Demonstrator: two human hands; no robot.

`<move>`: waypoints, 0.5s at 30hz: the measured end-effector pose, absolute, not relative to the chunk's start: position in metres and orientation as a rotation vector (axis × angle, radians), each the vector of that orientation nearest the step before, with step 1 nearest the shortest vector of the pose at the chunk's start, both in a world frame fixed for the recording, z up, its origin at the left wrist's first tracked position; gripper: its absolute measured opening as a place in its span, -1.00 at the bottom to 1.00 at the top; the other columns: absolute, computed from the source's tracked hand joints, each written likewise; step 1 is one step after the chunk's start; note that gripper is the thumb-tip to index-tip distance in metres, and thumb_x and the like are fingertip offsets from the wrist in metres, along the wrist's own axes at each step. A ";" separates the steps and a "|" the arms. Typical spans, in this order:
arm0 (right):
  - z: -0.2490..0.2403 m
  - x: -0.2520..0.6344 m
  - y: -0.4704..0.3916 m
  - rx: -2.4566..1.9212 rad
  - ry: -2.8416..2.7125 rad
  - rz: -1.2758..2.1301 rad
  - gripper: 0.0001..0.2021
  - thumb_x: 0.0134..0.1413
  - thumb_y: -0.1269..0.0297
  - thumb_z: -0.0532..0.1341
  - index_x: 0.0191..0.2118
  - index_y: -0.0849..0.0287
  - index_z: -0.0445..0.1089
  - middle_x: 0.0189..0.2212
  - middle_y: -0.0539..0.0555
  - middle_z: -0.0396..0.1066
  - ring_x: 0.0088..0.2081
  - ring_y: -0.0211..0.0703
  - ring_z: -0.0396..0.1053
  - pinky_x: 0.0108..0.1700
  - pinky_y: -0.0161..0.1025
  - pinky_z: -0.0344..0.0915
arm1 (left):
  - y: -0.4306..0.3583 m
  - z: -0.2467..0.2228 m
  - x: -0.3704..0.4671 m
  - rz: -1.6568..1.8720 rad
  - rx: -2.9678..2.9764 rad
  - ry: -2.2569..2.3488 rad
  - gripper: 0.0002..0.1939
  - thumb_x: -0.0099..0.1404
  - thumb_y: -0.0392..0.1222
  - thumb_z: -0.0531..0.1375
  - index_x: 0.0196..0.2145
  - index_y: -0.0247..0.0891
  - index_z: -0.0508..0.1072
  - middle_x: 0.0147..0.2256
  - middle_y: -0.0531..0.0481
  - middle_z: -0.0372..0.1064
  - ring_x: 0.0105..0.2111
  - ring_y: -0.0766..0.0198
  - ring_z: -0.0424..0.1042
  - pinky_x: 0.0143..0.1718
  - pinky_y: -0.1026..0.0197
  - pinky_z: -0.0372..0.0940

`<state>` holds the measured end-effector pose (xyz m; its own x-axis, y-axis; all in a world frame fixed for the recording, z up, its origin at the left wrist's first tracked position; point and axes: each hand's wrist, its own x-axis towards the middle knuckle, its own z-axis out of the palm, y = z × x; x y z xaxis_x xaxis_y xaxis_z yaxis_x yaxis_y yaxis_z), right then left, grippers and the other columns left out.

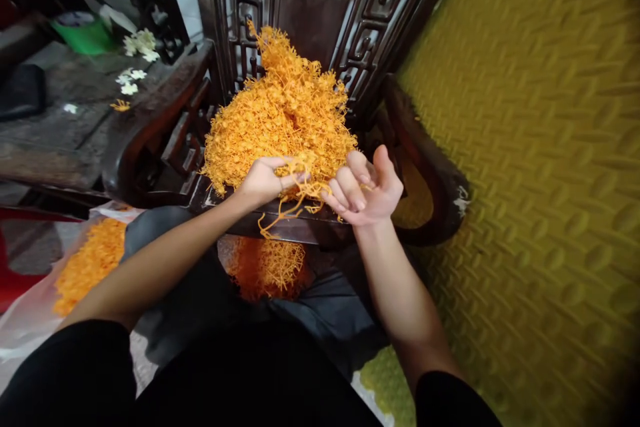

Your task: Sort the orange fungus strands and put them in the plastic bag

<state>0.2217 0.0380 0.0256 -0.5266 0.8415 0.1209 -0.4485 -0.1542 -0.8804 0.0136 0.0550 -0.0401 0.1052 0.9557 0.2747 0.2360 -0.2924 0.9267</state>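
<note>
A large heap of tangled orange plastic-looking pieces [285, 107] rests on the seat of a dark carved wooden chair [320, 232]. In front of the heap, my left hand [265, 180] is pinched on a thin branching orange strand [287, 213], whose loose ends dangle over the seat's front edge. My right hand [370, 190] is palm up with curled fingers and the thumb raised; its lower fingers press on the right end of the same strand. Small details between the fingertips are hard to make out.
More orange pieces fill a clear plastic bag [35, 320] at the left and a container between the knees [273, 267]. A side table [55, 140] holds green tape [83, 32], white pieces [129, 80] and a black item [21, 90]. Yellow textured matting [540, 147] lies right.
</note>
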 end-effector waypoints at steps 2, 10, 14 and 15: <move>0.024 0.219 0.037 -0.633 -1.301 1.916 -0.35 0.18 -0.53 -0.01 -0.37 0.03 0.25 -0.80 -0.12 0.14 -0.77 -0.28 0.02 -0.63 -0.26 0.05 | 0.051 -0.031 0.010 1.292 1.668 1.221 -0.70 0.29 0.04 0.33 -0.36 -0.27 0.65 -0.41 -0.06 0.55 -0.38 0.20 0.50 -0.27 0.10 0.45; 0.002 0.190 0.032 -1.061 -1.627 1.400 -0.48 0.09 -0.27 0.36 -0.43 0.13 0.32 -0.57 -0.07 0.32 -0.64 -0.34 0.18 -0.57 -0.30 0.06 | 0.039 -0.021 -0.007 1.288 2.350 1.474 -0.57 0.33 -0.09 0.25 0.14 -0.09 0.62 -0.32 -0.07 0.55 -0.38 0.21 0.46 -0.32 0.15 0.35; 0.000 0.191 0.031 -1.094 -1.640 1.149 -0.49 0.18 -0.16 0.34 -0.52 0.13 0.25 -0.61 -0.07 0.11 -0.53 -0.29 0.03 -0.49 -0.27 -0.05 | 0.043 -0.014 -0.014 1.330 2.288 1.503 -0.53 0.36 -0.04 0.26 0.20 -0.11 0.57 -0.29 -0.08 0.60 -0.35 0.20 0.51 -0.21 0.13 0.42; 0.000 0.192 0.032 -1.094 -1.641 1.123 -0.49 0.21 -0.15 0.33 -0.52 0.14 0.24 -0.60 -0.05 0.10 -0.51 -0.28 0.02 -0.47 -0.27 -0.05 | 0.044 -0.010 -0.016 1.373 2.205 1.503 -0.54 0.37 0.00 0.27 0.17 -0.14 0.59 -0.23 -0.10 0.63 -0.29 0.17 0.55 -0.12 0.10 0.45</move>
